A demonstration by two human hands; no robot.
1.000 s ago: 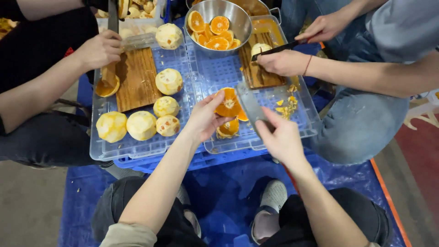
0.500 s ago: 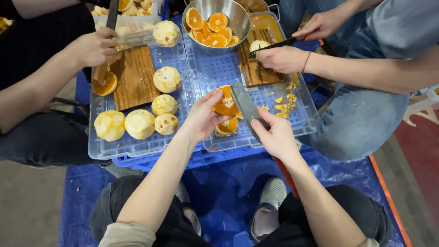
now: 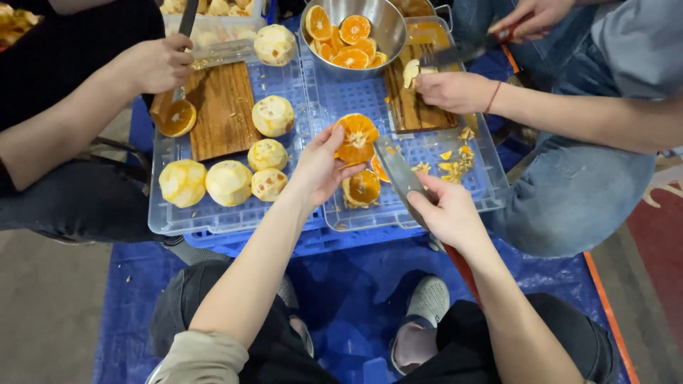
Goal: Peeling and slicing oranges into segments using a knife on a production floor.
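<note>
My left hand (image 3: 319,167) holds up a cut orange half (image 3: 357,138), cut face toward me, above the clear plastic trays (image 3: 398,210). My right hand (image 3: 448,213) grips a knife (image 3: 398,174) whose blade points up and left toward that half. Below the raised half, another orange half (image 3: 362,189) lies on the tray with a slice beside it. Several peeled oranges (image 3: 228,182) sit on the left tray.
A steel bowl (image 3: 384,32) of orange halves stands at the far edge. A person on the left holds a knife over a wooden board (image 3: 222,110). A person on the right cuts on a second board (image 3: 416,107). Peel bits (image 3: 455,163) lie on the right tray. Blue tarp (image 3: 356,284) covers the floor.
My left hand has lifted an orange half off the tray and turned its cut face up. My right hand with the knife has drawn back slightly toward me.
</note>
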